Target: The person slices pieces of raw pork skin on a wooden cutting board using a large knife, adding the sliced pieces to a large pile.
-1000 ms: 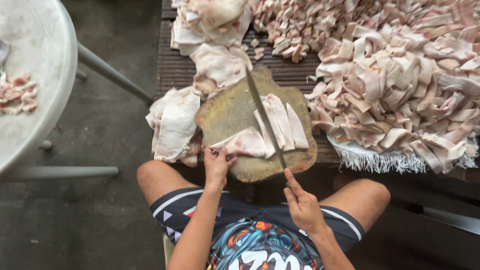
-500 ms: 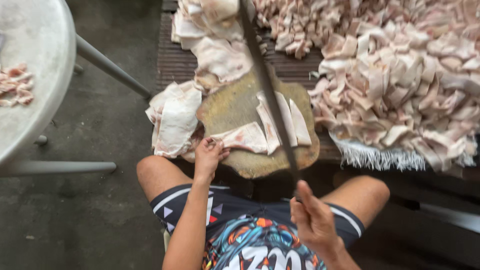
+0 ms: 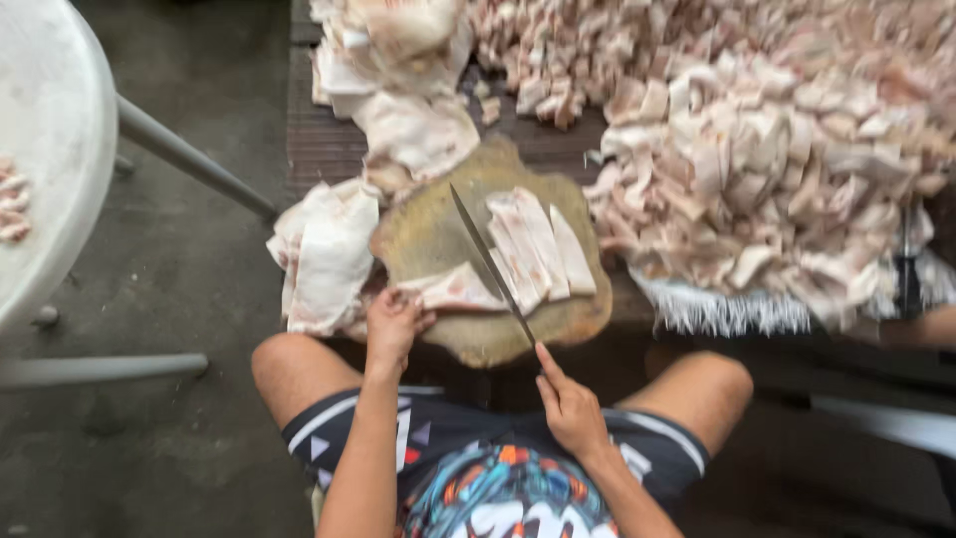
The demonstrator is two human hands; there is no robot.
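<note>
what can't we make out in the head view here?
- Knife handle: hidden inside the right hand.
- Left hand fingertips: curled onto the meat slab, contact unclear.
- Cut meat pile: motion-blurred, cropped by top and right edges.
- White table: cut off by left edge.
</note>
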